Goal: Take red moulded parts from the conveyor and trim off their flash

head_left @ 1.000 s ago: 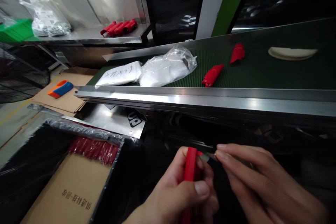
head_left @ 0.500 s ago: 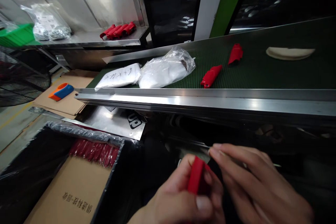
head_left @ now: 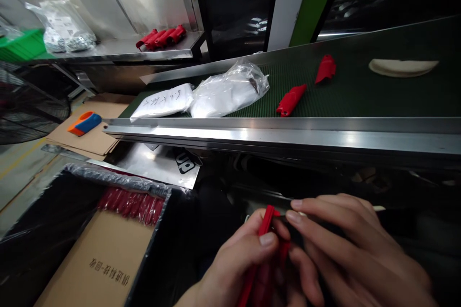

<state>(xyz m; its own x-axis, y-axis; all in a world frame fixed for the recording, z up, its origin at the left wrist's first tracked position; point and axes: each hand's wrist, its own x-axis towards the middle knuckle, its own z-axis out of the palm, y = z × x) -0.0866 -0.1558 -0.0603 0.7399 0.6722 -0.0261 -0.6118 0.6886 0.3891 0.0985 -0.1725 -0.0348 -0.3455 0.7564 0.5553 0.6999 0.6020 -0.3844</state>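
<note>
At the bottom centre my left hand is closed round a red plastic part, with the thumb pressed on its side. My right hand is just to the right, fingers pinched on a thin tool. Only a pale bit of this tool shows between the fingertips; a dark, slim tip seems to reach the red part's upper edge. Most of the tool is hidden by the hand. Beyond the hands, two similar red parts lie on the green conveyor belt.
Plastic-wrapped white packs and a pale curved piece lie on the belt, behind its metal rail. At lower left stands a black-lined box holding cardboard and wrapped red parts. Several red parts sit on the metal shelf.
My left hand has turned the red part, so its narrow edge now faces up. The right hand's fingertips remain close beside it. The view has shifted slightly.
</note>
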